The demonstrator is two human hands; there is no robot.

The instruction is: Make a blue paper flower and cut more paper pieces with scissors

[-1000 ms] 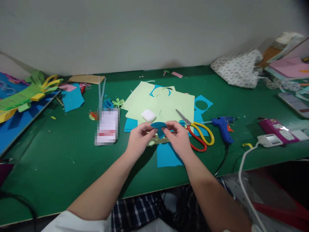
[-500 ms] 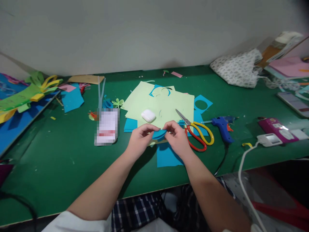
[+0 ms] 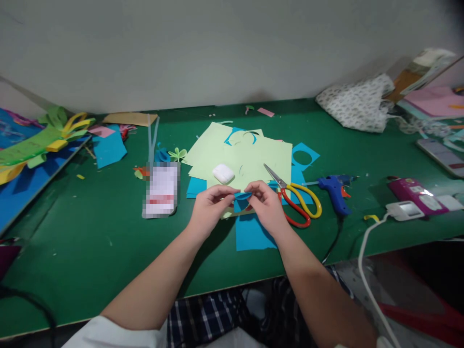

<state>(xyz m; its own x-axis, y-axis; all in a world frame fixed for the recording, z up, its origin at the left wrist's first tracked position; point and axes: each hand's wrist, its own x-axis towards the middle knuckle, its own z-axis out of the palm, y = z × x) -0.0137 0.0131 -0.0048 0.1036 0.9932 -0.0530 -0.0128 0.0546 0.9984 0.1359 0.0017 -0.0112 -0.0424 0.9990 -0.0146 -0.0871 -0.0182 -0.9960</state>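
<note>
Between my two hands is a small folded piece of blue paper [image 3: 242, 196], its curved edge showing. My left hand [image 3: 212, 205] pinches or steadies its left end with thumb and forefinger. At the other end, my right hand [image 3: 266, 202] grips it in the same way. Both hands hover over the near edge of the light green paper sheets [image 3: 268, 154]. A white rounded case [image 3: 223, 173] lies on those sheets, just beyond my left hand. Scissors [image 3: 290, 193] with red and yellow handles rest beside my right hand. Another blue sheet [image 3: 255, 234] lies below my hands.
A blue glue gun [image 3: 335, 192] lies right of the scissors, its cord running off the front edge. Farther right are a purple device [image 3: 416, 194] and a white cable [image 3: 366, 241]. A blurred-out card [image 3: 162, 189] and paper flowers [image 3: 177, 154] sit on the left.
The blue paper has been folded or curled further, so it looks narrower between my fingers. My left fingers have shifted slightly; my right hand stays nearly in place.
</note>
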